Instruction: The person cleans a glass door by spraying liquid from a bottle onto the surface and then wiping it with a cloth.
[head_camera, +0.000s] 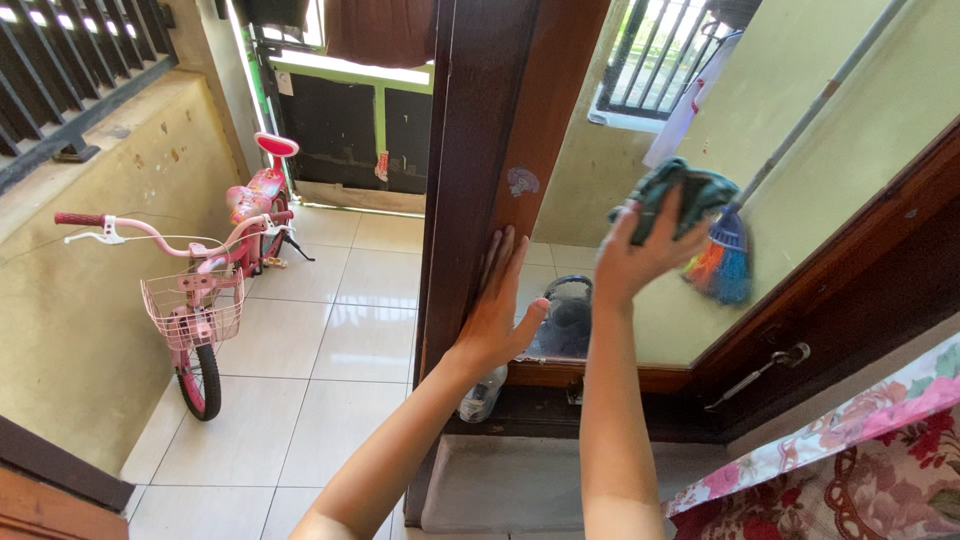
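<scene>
At centre frame, the left hand lies flat, fingers released, on the wooden window frame; the right hand grasps a teal cloth against the glass. Pushing hard could swing the open pane.

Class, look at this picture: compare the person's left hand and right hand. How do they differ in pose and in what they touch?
The left hand lies flat and open, fingers straight, against the dark wooden frame; the right hand presses a crumpled teal cloth against the window glass. The left hand holds nothing and sits lower; the right hand is raised higher. Both are bare, with arms stretched forward.
</scene>
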